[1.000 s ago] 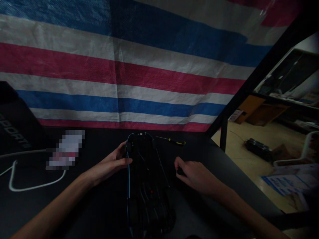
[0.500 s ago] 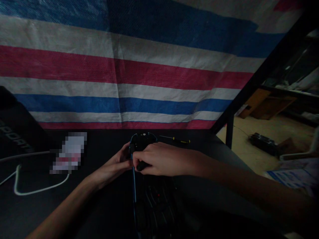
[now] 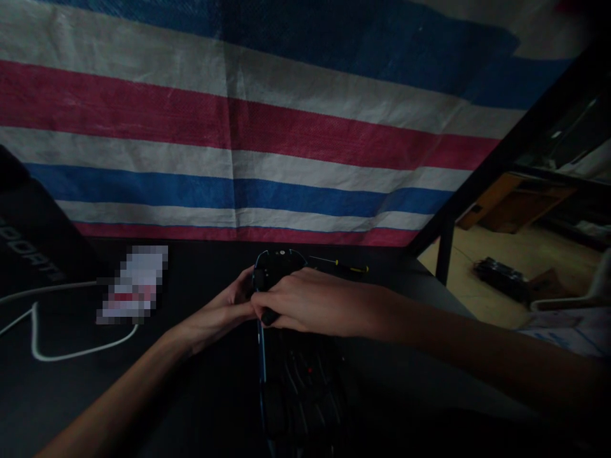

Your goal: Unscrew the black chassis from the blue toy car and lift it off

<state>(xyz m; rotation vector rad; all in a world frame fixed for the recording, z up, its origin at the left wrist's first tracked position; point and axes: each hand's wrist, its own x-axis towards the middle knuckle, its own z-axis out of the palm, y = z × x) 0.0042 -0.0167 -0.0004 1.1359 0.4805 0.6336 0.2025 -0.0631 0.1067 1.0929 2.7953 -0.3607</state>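
Observation:
A dark toy car (image 3: 305,388) lies upside down on the black table, its underside up and a blue edge running along its left side. My left hand (image 3: 233,308) grips the left side near the far end, by a wheel; some of its fingertips are hidden. My right hand (image 3: 298,302) is closed over the far part of the underside, around a black screwdriver handle (image 3: 270,316). Only the rounded end of that handle sticks out of the fist; its tip is hidden. Past the right hand lies a second screwdriver (image 3: 353,267), yellow and black with a thin shaft.
A phone-like blurred object (image 3: 136,280) lies to the left, beside a white cable (image 3: 81,353). At far left stands a dark box (image 3: 33,235) with lettering. Striped sheeting (image 3: 286,140) hangs behind the table. The table's right edge slopes down toward a floor with clutter.
The view has shifted slightly, so the scene sits a little differently in the frame. Both hands keep the same hold on the toy car and the screwdriver.

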